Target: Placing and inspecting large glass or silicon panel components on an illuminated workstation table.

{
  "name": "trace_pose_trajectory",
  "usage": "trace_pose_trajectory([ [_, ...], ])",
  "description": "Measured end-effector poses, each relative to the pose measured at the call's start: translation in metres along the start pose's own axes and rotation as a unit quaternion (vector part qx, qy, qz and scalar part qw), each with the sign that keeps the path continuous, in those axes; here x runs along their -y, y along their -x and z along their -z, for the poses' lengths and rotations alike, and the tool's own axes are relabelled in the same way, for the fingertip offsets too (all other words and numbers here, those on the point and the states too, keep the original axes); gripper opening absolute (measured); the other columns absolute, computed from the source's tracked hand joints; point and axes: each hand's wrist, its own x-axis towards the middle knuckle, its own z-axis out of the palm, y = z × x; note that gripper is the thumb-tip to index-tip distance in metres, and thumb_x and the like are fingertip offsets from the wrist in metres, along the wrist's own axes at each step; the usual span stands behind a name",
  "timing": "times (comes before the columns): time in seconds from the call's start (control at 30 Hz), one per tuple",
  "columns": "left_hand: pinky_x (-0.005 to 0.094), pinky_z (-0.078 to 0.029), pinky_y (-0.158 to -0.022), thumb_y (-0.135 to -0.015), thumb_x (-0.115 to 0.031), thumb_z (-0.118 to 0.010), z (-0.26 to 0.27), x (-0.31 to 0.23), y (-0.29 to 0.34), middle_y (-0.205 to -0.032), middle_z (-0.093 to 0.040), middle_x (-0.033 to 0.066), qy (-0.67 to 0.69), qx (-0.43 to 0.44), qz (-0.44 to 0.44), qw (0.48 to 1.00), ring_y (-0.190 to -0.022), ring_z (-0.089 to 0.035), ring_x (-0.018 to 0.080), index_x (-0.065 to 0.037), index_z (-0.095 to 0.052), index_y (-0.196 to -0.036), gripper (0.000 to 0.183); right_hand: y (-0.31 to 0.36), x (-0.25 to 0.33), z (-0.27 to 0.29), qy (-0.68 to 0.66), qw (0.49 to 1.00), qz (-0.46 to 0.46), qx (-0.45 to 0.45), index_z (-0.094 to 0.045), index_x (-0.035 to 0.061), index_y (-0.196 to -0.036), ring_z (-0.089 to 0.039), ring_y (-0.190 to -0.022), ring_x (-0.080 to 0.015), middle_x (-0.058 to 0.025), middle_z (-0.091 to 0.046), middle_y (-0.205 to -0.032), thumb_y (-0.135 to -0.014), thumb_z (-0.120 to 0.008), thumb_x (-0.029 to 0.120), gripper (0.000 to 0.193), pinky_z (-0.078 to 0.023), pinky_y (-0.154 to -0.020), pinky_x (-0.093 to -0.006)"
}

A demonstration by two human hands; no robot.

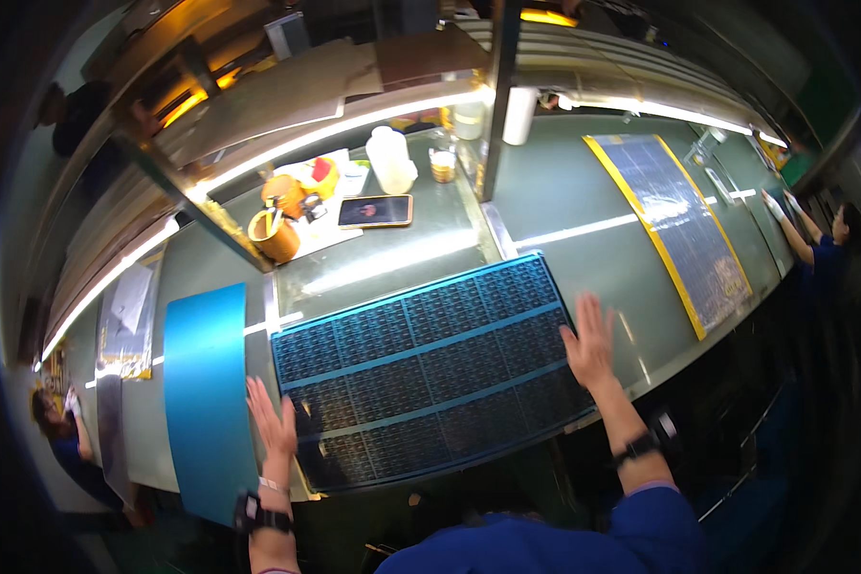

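A rectangular blue panel (pixel 426 356), covered with rows of fine dark pattern and crossed by lighter blue bands, lies flat on the worktable before me. My left hand (pixel 274 426) is at its left edge, fingers stretched out, thumb toward the panel. At the panel's right edge my right hand (pixel 591 346) is also open, with its fingers spread and pointing away from me. Neither hand holds anything; whether they touch the panel's edges I cannot tell. A plain blue sheet (pixel 207 383) lies just left of my left hand, reaching to the table's near edge.
Behind the panel are a phone (pixel 376 210), a white plastic bottle (pixel 390 161), an orange cup (pixel 274 236) and a small jar (pixel 442 165). A yellow-edged sheet (pixel 674 230) lies at right. A metal post (pixel 499 105) rises mid-table. Co-workers sit at both ends.
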Motion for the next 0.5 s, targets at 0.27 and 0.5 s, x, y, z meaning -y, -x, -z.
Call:
trace_pose_trajectory([
  [0.27, 0.0477, -0.018, -0.112, -0.07, -0.029, -0.07, 0.066, -0.034, 0.165, -0.145, -0.023, 0.028, 0.005, 0.218, -0.131, 0.967, -0.135, -0.021, 0.0433, 0.005, -0.024, -0.139, 0.09, 0.159, 0.008, 0.046, 0.033, 0.987, -0.058, 0.149, -0.023, 0.001, -0.143, -0.013, -0.141, -0.0297, -0.0146, -0.019, -0.151, -0.094, -0.043, 0.035, 0.063, 0.0, -0.111, -0.0549],
  [0.5, 0.0443, -0.044, -0.098, -0.073, -0.001, -0.057, 0.064, 0.026, 0.208, -0.125, -0.055, 0.0142, 0.063, 0.079, -0.316, 0.943, -0.115, -0.053, 0.0304, -0.001, -0.057, -0.116, 0.042, 0.172, -0.008, 0.066, -0.043, 0.987, -0.082, 0.132, -0.032, 0.0031, -0.14, -0.024, -0.137, -0.0323, -0.0149, -0.032, -0.146, -0.096, -0.041, 0.029, 0.052, -0.003, -0.11, -0.0555],
])
